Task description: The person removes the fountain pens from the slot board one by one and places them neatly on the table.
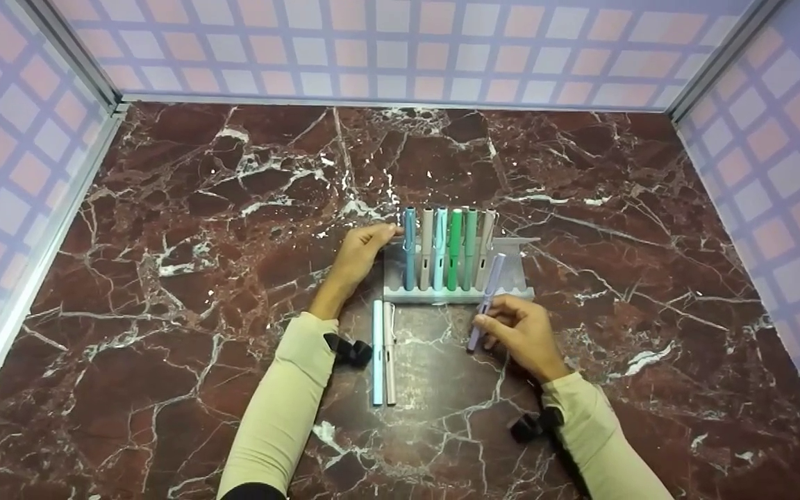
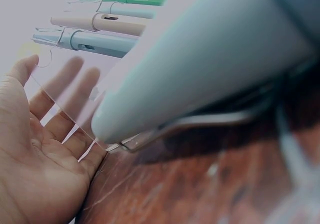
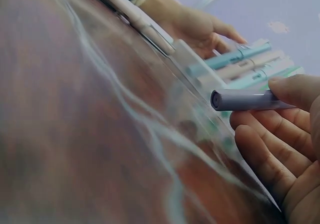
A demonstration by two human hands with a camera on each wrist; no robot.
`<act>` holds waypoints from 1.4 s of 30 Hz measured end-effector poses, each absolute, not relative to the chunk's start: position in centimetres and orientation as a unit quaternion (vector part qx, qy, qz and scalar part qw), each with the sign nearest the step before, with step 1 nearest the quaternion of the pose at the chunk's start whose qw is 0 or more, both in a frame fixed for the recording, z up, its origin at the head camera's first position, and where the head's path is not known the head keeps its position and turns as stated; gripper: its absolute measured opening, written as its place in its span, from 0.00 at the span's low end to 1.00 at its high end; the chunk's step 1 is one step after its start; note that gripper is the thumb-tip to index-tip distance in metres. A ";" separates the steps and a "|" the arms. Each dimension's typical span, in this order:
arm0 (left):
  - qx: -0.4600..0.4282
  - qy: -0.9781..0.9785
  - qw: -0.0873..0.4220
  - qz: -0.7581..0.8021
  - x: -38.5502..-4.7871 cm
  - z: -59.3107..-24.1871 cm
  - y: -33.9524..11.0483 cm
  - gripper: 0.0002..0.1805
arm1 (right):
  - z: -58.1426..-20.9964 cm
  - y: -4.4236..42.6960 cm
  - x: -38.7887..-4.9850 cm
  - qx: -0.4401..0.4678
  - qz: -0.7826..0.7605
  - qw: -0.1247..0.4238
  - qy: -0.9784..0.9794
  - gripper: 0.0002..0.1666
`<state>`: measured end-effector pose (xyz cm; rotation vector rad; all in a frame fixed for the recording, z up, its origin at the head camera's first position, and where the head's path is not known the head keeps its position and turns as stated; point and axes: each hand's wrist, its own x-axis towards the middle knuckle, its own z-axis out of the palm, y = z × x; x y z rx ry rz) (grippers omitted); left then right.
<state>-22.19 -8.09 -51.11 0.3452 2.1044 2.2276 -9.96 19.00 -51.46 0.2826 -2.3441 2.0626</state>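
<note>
Dark red marbled tabletop [image 1: 198,292], checkered walls [image 1: 372,52]; head view: right hand [image 1: 521,333] pinches a slim, tilted lilac pen [image 1: 490,292], the clear stand [image 1: 512,267] with six pens [image 1: 454,250] just beyond it, left hand [image 1: 360,255] touching that stand's edge, light-blue pen [image 1: 378,354] and beige pen [image 1: 390,354] lying nearside of it. Left wrist: left hand's fingers loosely extended, two seen through the clear stand; pens beyond have wire clips, small barrel windows. Right wrist: lilac pen's round, dark-rimmed end sticks out past the right thumb.
</note>
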 end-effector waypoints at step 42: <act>0.119 0.692 0.019 0.712 -22.1 -51.1 -8.1 0.15 | -48.0 9.8 -9.3 0.105 0.588 -0.029 -0.801 0.07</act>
